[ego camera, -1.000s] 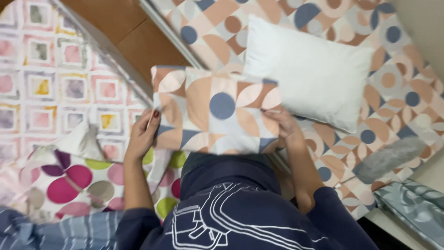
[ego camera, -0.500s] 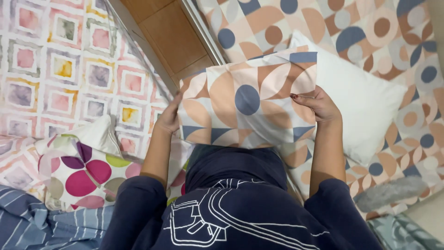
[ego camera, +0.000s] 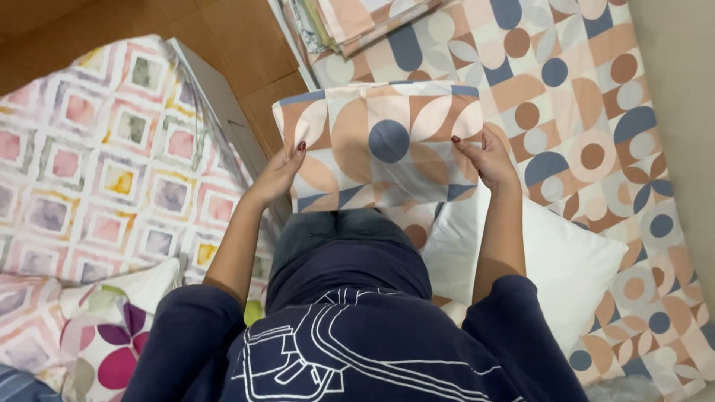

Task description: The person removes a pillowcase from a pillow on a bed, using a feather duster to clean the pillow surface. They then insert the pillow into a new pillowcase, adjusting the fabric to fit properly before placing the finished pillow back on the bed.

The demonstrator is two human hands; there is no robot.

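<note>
Fingers (ego camera: 287, 160) of both hands clamped on peach, blue-circled geometric pillowcase (ego camera: 380, 145) edges

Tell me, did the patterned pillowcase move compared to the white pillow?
Yes. The pillowcase was over the white pillow before; now both hands hold it beyond the pillow's top edge.

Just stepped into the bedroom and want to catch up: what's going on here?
A person in a dark blue top holds a patterned pillowcase up in front of them, the left hand and right hand each gripping a side edge. A bare white pillow lies below on a bed with a matching geometric sheet.
</note>
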